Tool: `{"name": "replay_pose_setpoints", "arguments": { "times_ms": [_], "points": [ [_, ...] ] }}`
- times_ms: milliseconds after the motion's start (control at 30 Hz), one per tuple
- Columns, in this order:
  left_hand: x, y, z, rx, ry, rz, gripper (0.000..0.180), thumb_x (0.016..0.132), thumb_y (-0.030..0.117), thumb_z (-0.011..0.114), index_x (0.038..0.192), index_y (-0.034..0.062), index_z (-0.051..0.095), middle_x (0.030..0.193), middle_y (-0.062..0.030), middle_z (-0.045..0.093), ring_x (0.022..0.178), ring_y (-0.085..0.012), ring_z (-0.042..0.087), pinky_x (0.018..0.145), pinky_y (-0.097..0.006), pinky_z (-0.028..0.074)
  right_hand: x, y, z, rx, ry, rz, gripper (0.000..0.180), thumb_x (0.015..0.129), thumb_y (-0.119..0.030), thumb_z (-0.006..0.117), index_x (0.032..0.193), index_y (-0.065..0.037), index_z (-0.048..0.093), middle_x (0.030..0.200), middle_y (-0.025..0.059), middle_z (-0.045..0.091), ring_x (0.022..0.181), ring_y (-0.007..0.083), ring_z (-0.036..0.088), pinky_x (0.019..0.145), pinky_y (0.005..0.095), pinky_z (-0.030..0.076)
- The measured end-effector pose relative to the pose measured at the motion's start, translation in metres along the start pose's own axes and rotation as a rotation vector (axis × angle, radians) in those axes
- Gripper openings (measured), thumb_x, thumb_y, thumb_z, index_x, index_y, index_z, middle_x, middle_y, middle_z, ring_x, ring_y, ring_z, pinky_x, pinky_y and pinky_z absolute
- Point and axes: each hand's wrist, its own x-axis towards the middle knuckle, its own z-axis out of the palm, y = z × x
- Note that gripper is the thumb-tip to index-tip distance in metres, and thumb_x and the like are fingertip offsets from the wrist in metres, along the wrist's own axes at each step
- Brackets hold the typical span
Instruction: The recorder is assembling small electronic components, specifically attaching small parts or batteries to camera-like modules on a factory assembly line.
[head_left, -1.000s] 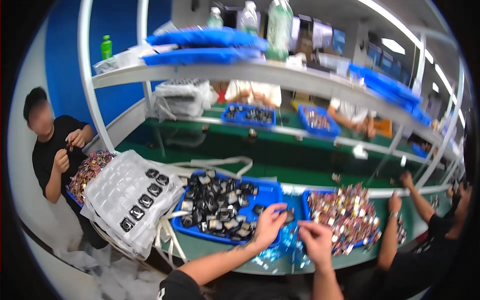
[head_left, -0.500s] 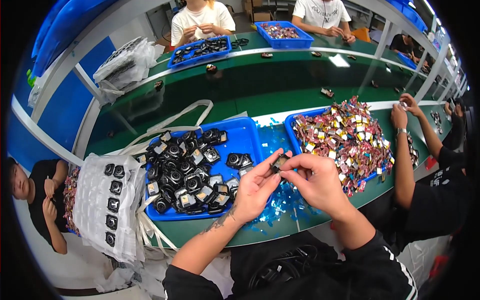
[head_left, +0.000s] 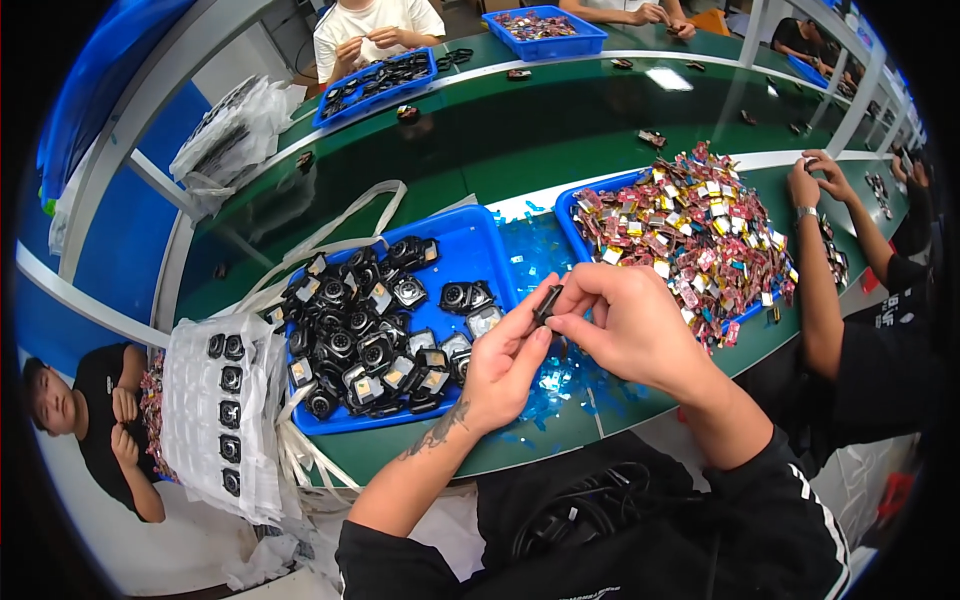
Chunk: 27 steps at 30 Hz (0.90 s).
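Observation:
A small black watch case is pinched between the fingertips of both hands, above the gap between two blue trays. My left hand grips it from the left, thumb and fingers closed. From the other side my right hand closes its thumb and forefinger on it, hiding part of it. To the left stands a blue tray with a heap of black watch cases. A second blue tray, on the right, is piled high with small red, white and yellow electronic parts.
Scraps of blue film litter the green bench. At far left, a white moulded tray holds a row of watch cases. Beyond runs a green conveyor carrying scattered parts. A co-worker's arm is close on the right.
The held watch case has tilted, so its dark edge shows rather than its tan inside. Both hands stay closed on it. The whole view has shifted slightly.

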Motion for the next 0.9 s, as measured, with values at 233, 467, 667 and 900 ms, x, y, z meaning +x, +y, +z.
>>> {"name": "replay_pose_setpoints", "arguments": {
  "times_ms": [233,467,667,900],
  "points": [
    [0.001,-0.001,-0.001,0.012,0.027,-0.015,0.049,0.1,0.006,0.044,0.144,-0.0093,0.028,0.137,-0.0178,0.049,0.125,-0.0229,0.05,0.106,-0.035,0.041,-0.001,0.002,0.004,-0.11,0.094,-0.068,0.016,0.072,-0.011,0.073,0.075,-0.005,0.059,0.067,0.0092,0.066,0.066,0.0292,0.067,0.059,0.0377,0.05],
    [0.001,0.002,0.001,-0.051,0.023,-0.019,0.046,0.101,0.007,0.043,0.142,-0.0087,0.031,0.133,-0.0162,0.051,0.121,-0.0207,0.053,0.103,-0.033,0.044,0.005,0.008,0.002,-0.075,0.108,-0.109,0.03,0.07,-0.012,0.079,0.077,-0.004,0.052,0.071,0.0086,0.059,0.065,0.0244,0.06,0.057,0.0364,0.047],
    [0.005,0.006,0.009,-0.219,0.259,0.104,0.045,0.1,0.005,0.044,0.144,0.0012,0.032,0.135,-0.0214,0.05,0.121,-0.023,0.054,0.101,-0.037,0.047,-0.014,0.014,0.006,0.114,0.113,-0.12,0.031,0.073,-0.012,0.08,0.097,-0.003,0.062,0.081,0.0066,0.064,0.079,0.0159,0.064,0.067,0.0304,0.052],
    [0.002,0.026,-0.003,0.661,0.095,0.342,0.031,0.092,-0.002,0.054,0.122,0.0026,0.062,0.133,-0.0195,0.053,0.11,-0.026,0.062,0.09,-0.031,0.052,-0.024,0.015,0.009,0.503,0.102,0.026,0.018,0.083,0.0,0.07,0.099,0.002,0.064,0.088,0.0071,0.067,0.083,0.0102,0.065,0.073,0.0236,0.055]
  ]
}}
